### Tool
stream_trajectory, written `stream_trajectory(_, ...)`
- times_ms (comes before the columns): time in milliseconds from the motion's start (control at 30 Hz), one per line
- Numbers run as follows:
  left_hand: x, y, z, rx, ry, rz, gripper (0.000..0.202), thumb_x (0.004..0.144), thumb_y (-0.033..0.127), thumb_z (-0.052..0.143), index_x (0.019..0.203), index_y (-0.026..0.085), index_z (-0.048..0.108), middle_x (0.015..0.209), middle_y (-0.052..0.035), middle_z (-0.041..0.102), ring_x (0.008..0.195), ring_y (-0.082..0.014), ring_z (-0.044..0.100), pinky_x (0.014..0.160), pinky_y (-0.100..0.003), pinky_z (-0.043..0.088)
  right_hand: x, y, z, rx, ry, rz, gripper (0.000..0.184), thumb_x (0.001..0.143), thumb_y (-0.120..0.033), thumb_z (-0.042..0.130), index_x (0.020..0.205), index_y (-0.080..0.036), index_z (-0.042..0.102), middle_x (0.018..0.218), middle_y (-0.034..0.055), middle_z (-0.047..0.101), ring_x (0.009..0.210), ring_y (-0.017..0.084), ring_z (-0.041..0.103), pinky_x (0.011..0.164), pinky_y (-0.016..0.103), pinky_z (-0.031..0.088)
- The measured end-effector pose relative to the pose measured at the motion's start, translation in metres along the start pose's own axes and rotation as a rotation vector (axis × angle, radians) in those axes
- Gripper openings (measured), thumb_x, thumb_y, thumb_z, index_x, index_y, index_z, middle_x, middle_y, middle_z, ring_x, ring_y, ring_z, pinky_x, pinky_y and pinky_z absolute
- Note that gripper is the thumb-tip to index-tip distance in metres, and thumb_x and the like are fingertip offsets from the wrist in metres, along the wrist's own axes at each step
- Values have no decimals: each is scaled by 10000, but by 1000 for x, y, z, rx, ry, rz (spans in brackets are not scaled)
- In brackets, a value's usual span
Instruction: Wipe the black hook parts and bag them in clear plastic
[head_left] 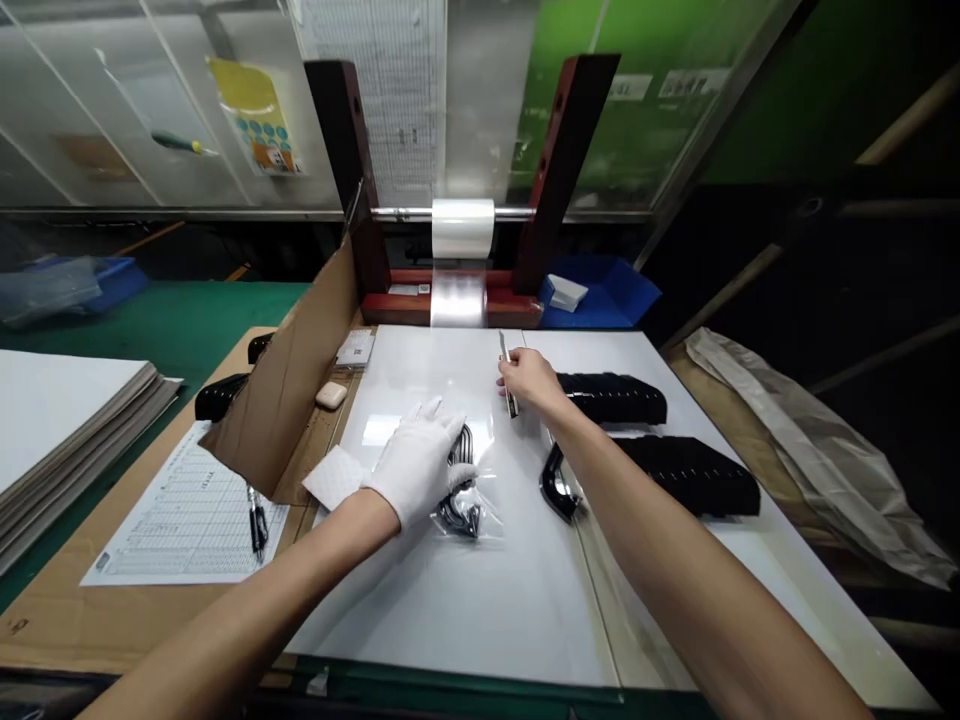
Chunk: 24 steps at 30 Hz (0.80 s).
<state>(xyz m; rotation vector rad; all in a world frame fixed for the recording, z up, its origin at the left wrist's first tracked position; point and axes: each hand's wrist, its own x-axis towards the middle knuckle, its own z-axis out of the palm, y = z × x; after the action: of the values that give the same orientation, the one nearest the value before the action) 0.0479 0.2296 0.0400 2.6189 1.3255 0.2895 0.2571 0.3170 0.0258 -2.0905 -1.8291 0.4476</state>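
The black coil in the clear plastic bag on the white board is partly hidden by the spread white-gloved left hand, well apart from the board's near edge, while a craft knife is pinched by the bare right hand.

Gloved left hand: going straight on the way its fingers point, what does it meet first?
The gloved left hand would likely reach the clear film strip first, though depth is unclear.

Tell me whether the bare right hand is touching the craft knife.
Touching: the head view shows the bare right hand gripping the craft knife, with the handle held against the hand and the blade pointing away.
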Motion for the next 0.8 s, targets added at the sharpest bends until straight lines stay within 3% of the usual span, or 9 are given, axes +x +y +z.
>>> stream_trajectory(133,33,-34,-25,-46,157,-104,659,947,381,616,1508,128,379,1569,-180,426,1511,-320,288,1222,-455,295,6,2,-33,6,16,-239,278,1004,-348,587,1218,-171,612,1107,56,675,919,172,673,835,373,581)
stream_trajectory(200,57,-57,-32,-85,164,-133,734,942,392,623,1556,150,303,1617,-159,355,1532,-304,240,1236,-431,262,13,-3,-41,-36,-4,-365,223,979,-314,628,1157,-183,651,1127,47,678,980,183,661,913,408,551)
stream_trajectory(267,80,-79,-30,-132,109,-128,831,883,392,698,1572,175,287,1626,-145,345,1525,-306,259,1214,-409,307,24,-12,-37,-96,-22,-456,162,962,-279,648,1087,-180,677,1112,38,683,996,187,652,945,423,528)
stream_trajectory(367,106,-106,-12,-188,19,-88,934,802,402,770,1577,189,295,1616,-128,373,1508,-297,309,1175,-367,368,42,-29,-15,-187,-19,-523,143,982,-261,610,1076,-176,677,1085,39,678,983,189,647,924,417,526)
stream_trajectory(467,116,-125,12,-217,-23,-65,951,748,458,801,1553,214,357,1586,-112,428,1468,-309,384,1152,-384,400,55,-34,7,-259,-29,-560,141,991,-242,589,1085,-179,673,1075,36,669,965,184,639,892,396,529)
stream_trajectory(533,117,-134,25,-231,-34,-74,937,730,501,810,1525,209,409,1561,-130,460,1442,-340,412,1157,-454,383,58,-26,8,-299,-50,-570,143,993,-225,578,1091,-185,674,1075,33,662,951,179,630,870,377,526)
stream_trajectory(667,115,-142,35,-265,-12,-89,694,857,531,704,1427,179,520,1504,-153,516,1371,-329,488,1151,-567,334,56,7,-24,-391,-83,-496,146,966,-150,568,1011,-177,703,1003,38,660,895,184,607,817,364,500)
stream_trajectory(733,114,-139,33,-283,22,-89,545,922,499,644,1353,172,579,1450,-141,564,1315,-303,538,1127,-572,361,52,22,-43,-427,-95,-422,140,930,-109,586,938,-166,714,977,48,666,855,183,599,807,367,492)
stream_trajectory(800,113,-133,28,-297,66,-87,453,948,464,626,1288,165,619,1393,-125,603,1265,-292,575,1097,-560,405,46,29,-50,-429,-98,-355,141,911,-114,616,994,-170,714,1029,58,671,851,180,606,820,376,498)
